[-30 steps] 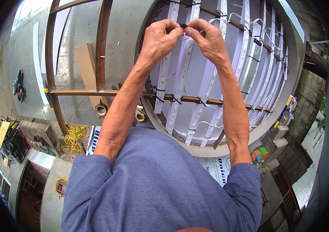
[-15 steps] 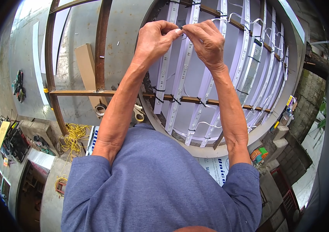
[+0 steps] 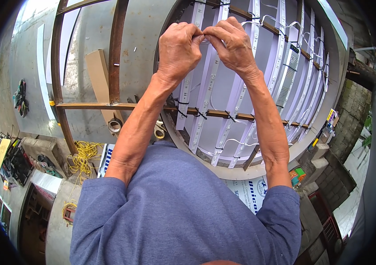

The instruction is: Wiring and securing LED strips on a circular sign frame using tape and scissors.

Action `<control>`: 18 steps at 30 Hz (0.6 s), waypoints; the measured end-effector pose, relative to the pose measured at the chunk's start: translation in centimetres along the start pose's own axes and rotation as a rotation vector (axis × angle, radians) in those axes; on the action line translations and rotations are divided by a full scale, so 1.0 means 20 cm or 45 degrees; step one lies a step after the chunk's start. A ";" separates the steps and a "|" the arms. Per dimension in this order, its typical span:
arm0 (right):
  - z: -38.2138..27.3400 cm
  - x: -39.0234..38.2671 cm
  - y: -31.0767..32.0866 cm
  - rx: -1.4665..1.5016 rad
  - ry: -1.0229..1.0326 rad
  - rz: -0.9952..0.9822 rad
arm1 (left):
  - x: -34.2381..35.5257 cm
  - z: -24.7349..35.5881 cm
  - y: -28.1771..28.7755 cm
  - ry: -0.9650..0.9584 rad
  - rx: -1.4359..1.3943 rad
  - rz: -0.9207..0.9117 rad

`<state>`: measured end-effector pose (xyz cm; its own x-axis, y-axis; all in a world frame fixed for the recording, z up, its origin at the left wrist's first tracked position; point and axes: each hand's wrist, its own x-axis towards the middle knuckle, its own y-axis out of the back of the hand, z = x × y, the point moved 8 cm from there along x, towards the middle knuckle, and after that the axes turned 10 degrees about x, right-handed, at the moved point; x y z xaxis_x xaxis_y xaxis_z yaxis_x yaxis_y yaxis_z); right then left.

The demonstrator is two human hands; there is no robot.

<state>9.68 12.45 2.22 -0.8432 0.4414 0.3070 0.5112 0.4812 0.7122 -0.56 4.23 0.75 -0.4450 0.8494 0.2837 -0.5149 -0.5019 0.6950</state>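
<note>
My left hand (image 3: 178, 52) and my right hand (image 3: 233, 46) meet fingertip to fingertip over the upper left of a round grey frame (image 3: 334, 75). Both are closed in a pinch. Whatever lies between the fingertips is tiny and mostly hidden; only a dark speck shows. Beneath the hands run white LED strips (image 3: 205, 90), fastened with black cable ties to a rusty crossbar (image 3: 214, 113). Thin white wires (image 3: 280, 25) link several strips. A perforated metal box (image 3: 287, 75) sits among them to the right of my right forearm.
Left of the round frame is a rusty steel framework (image 3: 116, 53) over a grey metal sheet (image 3: 141, 57). A cardboard strip (image 3: 97, 70), a tape roll (image 3: 115, 126) and scissors (image 3: 159, 131) lie near my left forearm. Yellow cord (image 3: 84, 157) is coiled at lower left.
My hands have drawn slightly closer together, and the left has turned with its fingers curled tighter. The dark piece seen at the fingertips before is now almost covered.
</note>
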 end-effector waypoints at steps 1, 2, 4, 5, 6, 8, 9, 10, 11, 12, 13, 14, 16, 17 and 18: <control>0.00 0.01 0.00 -0.015 0.011 -0.034 | 0.00 0.00 0.00 0.001 -0.001 0.001; 0.00 0.01 0.00 -0.028 0.022 -0.067 | 0.00 0.01 0.00 -0.002 0.016 0.004; 0.00 0.01 -0.01 -0.057 0.037 -0.081 | 0.00 0.02 0.00 -0.005 0.033 0.006; -0.01 0.01 -0.02 -0.087 0.051 -0.099 | 0.00 0.02 0.00 -0.006 0.048 0.008; -0.01 0.01 -0.03 -0.086 0.050 -0.100 | -0.01 0.02 -0.01 -0.007 0.063 0.009; -0.01 -0.01 -0.04 -0.124 0.063 -0.108 | 0.00 0.02 -0.01 0.002 0.065 -0.008; -0.01 -0.01 -0.04 -0.125 0.061 -0.108 | 0.00 0.02 -0.02 0.010 0.068 -0.024; -0.01 -0.01 -0.04 -0.166 0.053 -0.089 | 0.00 0.01 -0.02 0.009 0.066 -0.026; -0.01 -0.01 -0.03 -0.206 0.047 -0.069 | 0.00 0.01 -0.02 -0.012 0.075 -0.040; -0.02 -0.01 -0.03 -0.206 0.046 -0.069 | 0.01 0.00 -0.03 -0.033 0.083 -0.055; -0.01 -0.01 -0.02 -0.225 0.029 -0.048 | 0.01 0.00 -0.02 -0.034 0.083 -0.056; -0.01 -0.01 -0.02 -0.243 0.013 -0.027 | 0.02 0.00 -0.03 -0.028 0.069 -0.086; 0.00 -0.02 -0.01 -0.244 0.006 -0.017 | 0.03 0.00 -0.03 -0.023 0.057 -0.118; 0.00 -0.03 0.00 -0.248 -0.002 -0.009 | 0.03 0.00 -0.02 0.010 0.017 -0.115; 0.02 -0.03 0.00 -0.249 -0.004 -0.007 | 0.03 -0.01 -0.02 0.043 -0.023 -0.111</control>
<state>10.29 12.38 1.73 -0.8451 0.4415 0.3014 0.4645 0.3275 0.8228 -0.77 4.94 0.52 -0.4222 0.8842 0.1999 -0.5659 -0.4293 0.7039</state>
